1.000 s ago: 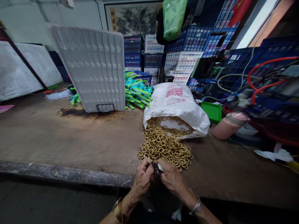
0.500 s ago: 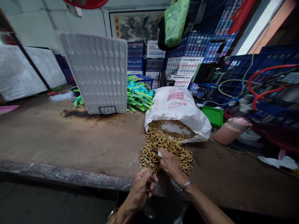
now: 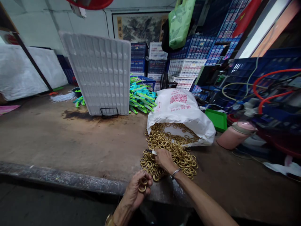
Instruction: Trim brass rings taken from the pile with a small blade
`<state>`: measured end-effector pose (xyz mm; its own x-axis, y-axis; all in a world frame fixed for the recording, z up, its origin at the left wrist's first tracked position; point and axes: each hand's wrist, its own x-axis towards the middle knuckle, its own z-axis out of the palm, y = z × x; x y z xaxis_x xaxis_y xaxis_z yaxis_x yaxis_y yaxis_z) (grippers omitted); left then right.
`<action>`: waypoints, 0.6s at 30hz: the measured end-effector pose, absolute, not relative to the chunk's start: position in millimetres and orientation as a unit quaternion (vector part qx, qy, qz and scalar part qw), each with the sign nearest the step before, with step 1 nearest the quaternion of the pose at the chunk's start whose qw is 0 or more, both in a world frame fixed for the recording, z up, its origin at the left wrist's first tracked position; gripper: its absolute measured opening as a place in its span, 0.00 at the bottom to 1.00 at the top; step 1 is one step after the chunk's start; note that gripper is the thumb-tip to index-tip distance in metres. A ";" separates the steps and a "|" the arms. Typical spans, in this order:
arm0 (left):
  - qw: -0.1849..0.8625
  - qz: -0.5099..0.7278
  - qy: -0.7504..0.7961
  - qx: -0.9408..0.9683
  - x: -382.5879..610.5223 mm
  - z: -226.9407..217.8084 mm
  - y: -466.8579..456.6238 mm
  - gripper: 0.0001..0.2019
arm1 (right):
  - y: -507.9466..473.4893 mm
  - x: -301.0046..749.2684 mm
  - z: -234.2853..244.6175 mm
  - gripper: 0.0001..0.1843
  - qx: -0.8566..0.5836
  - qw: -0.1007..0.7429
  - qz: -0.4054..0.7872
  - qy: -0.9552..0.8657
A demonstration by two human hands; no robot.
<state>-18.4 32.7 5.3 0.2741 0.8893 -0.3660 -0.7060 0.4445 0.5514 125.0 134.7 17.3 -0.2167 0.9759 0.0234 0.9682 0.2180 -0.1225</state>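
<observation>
Two-handed: gripping brass-coloured rings [image 3: 142, 189] in fingers of left hand [image 3: 135, 192], black-and-white tool [image 3: 154, 153] in fingers of right hand [image 3: 165, 160], outside white sack [image 3: 168, 110]; angle tip clear of left hand.

- Ring pile [image 3: 176, 151] on table [image 3: 47, 138], before sack [image 3: 180, 110]; more rings in sack mouth.
- Left hand [image 3: 138, 189] before pile, rings in it.
- Right hand [image 3: 165, 159] over pile, tool [image 3: 152, 152] in it.
- Panel [image 3: 101, 73] left of sack; plastic pieces [image 3: 142, 99] between them, farther back.
- Bottle [image 3: 235, 136] right of sack.
- Stacked crates [image 3: 187, 67] behind.
</observation>
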 end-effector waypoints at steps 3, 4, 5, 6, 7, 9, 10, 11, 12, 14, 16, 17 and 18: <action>0.775 0.508 0.346 0.146 -17.7 3.7 36.9 0.11 | 131.1 131.7 17.9 0.09 -0.610 0.061 0.043 -0.789; 0.769 0.508 0.353 0.160 -17.2 4.1 38.7 0.11 | 128.8 134.5 18.1 0.09 -0.602 0.073 0.047 -0.794; 0.760 0.511 0.360 0.177 -16.4 4.8 40.8 0.12 | 126.1 137.2 18.1 0.09 -0.592 0.090 0.055 -0.799; 0.748 0.516 0.368 0.197 -15.3 5.7 43.1 0.13 | 122.9 139.9 17.9 0.09 -0.582 0.112 0.065 -0.803; 0.734 0.523 0.376 0.215 -13.9 6.5 45.6 0.14 | 119.3 142.2 17.5 0.09 -0.571 0.138 0.079 -0.805; 0.702 0.537 0.397 0.247 -9.8 7.8 50.9 0.16 | 111.3 145.6 16.3 0.10 -0.550 0.189 0.118 -0.805; 0.689 0.539 0.409 0.260 -7.3 8.2 53.6 0.18 | 107.1 146.4 15.8 0.10 -0.541 0.209 0.142 -0.802; 0.678 0.538 0.421 0.272 -4.7 8.4 56.2 0.19 | 102.8 146.6 15.6 0.10 -0.533 0.226 0.170 -0.798; 0.670 0.533 0.432 0.283 -2.1 8.5 58.5 0.20 | 98.7 146.2 15.7 0.10 -0.525 0.241 0.201 -0.791; 0.658 0.518 0.451 0.307 2.4 8.2 61.9 0.21 | 91.4 143.8 17.1 0.10 -0.517 0.268 0.259 -0.771; 0.648 0.508 0.461 0.332 5.2 8.1 63.4 0.20 | 85.7 140.1 19.3 0.09 -0.514 0.294 0.301 -0.747; 0.644 0.505 0.464 0.339 6.0 8.4 63.6 0.19 | 83.6 138.2 20.2 0.10 -0.514 0.308 0.319 -0.734; 0.640 0.504 0.467 0.343 6.5 8.8 63.4 0.18 | 82.1 136.4 20.6 0.10 -0.514 0.320 0.340 -0.719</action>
<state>6.5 63.4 8.8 0.0556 0.9663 -0.2515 -0.3255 0.2557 0.9103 136.4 82.1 20.6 -0.2663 0.9575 0.1105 0.5219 0.2396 -0.8187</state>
